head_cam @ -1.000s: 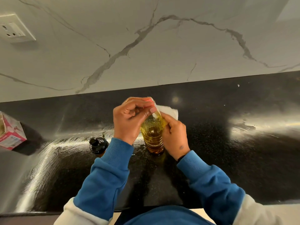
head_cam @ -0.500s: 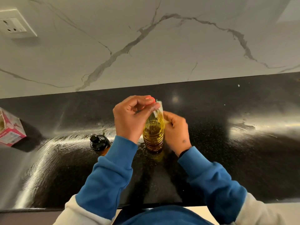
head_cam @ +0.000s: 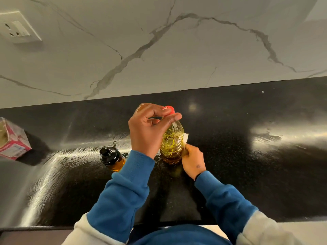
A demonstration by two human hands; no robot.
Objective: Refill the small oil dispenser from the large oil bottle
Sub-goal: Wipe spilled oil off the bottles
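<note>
Currently: black surface (head_cam: 247,174) carries everything. Big oil bottle (head_cam: 172,144) stands upright mid-surface, full of yellow oil nearly to the shoulder, red cap (head_cam: 169,109) on. Left hand (head_cam: 150,128) is curled over the top, thumb and fingers pinching the cap. Right hand (head_cam: 192,161) grips the bottle low down, with a white tissue (head_cam: 185,138) pressed against its side.

Step in hand looks like uncapping, or tightening; can't tell which. To do it well: hold the base planted, don't squeeze the soft wall or oil comes up the neck, turn the cap only, keep the bottle vertical. Tissue side is probably oily, so expect slip.

Small dispenser (head_cam: 112,158) stands just left of the left sleeve, near the bottle, not touching it. Dark top on, amber oil visible in the lower part; level unclear.

Pink carton (head_cam: 12,138) at far left edge, uninvolved.
</note>
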